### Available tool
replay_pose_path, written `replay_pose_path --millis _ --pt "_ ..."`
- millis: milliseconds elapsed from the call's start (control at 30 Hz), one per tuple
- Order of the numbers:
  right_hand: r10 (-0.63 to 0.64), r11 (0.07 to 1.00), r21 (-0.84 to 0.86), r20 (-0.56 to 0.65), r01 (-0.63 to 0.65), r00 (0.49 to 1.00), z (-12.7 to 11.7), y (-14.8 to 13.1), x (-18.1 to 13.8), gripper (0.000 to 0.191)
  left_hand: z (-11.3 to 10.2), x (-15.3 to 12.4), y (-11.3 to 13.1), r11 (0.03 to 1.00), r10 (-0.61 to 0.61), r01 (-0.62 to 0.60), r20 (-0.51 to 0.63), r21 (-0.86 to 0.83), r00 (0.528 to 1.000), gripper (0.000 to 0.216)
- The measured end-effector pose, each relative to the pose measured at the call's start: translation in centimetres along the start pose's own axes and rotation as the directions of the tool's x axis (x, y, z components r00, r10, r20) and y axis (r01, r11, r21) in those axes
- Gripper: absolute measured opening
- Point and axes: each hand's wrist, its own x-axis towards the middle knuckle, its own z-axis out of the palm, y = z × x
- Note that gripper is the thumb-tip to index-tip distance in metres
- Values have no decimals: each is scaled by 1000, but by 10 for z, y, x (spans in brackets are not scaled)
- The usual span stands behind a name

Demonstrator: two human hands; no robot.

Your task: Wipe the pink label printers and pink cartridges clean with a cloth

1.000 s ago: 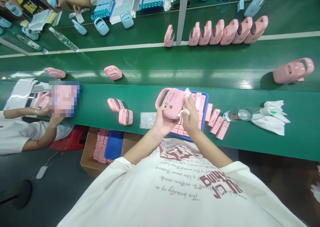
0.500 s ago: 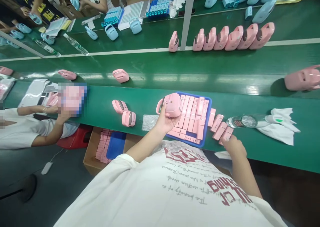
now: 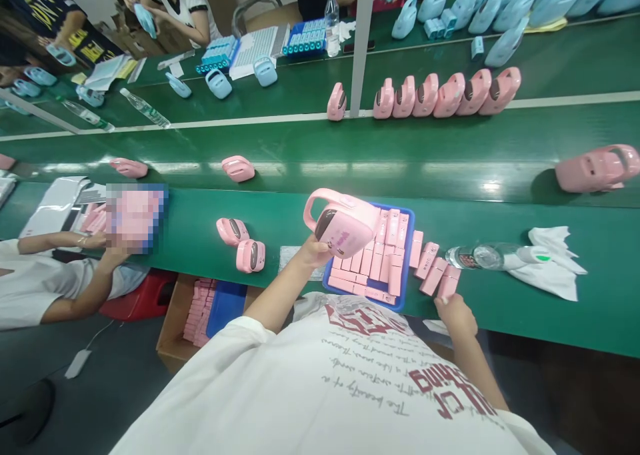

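My left hand grips a pink handled device from below and holds it tilted above the left edge of a blue tray. The tray is packed with pink flat parts. My right hand rests at the table's near edge, its fingers on the loose pink parts lying right of the tray. Whether those fingers have closed on one I cannot tell.
Two pink devices lie left of my hand, more on the green belt and in a row behind it. A water bottle and white cloth lie to the right. A co-worker sits on the left; a box stands below.
My right hand left the device with its white wipe and dropped to the loose pink parts by the tray. My left hand lifted and tilted the device.
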Motion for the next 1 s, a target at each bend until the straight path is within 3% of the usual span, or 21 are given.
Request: replay_pose_path --millis 200,267,333,433,600,700,800,867,1000 --pt "-80 964 262 144 40 986 -34 20 -3 18 1 32 5 990 -121 119 -21 -74 992 56" --pt "-120 940 336 180 54 976 -45 20 -10 23 -3 52 5 988 -154 153 -153 -21 976 54" --pt "-168 918 388 185 85 968 -54 9 -15 29 -10 78 5 986 -97 137 -331 97 939 50" --pt "-262 887 426 142 180 955 -58 -34 -10 34 -23 123 7 963 38 95 -475 254 879 38" --pt "-437 832 401 50 382 898 -56 -154 31 22 -27 198 16 880 254 47 -552 472 794 51" --pt "-484 821 363 33 441 875 -52 -224 60 16 -21 233 17 809 352 94 -606 580 714 63" --pt "-477 838 327 50 437 877 -43 -276 83 20 -19 254 12 751 393 169 -639 638 662 70" --pt "-454 852 319 60 414 889 -34 -299 94 25 -19 259 7 715 404 199 -628 670 665 73" --pt "-444 837 378 49 395 895 -12 -324 105 25 -21 257 3 654 381 223 -570 723 728 77"
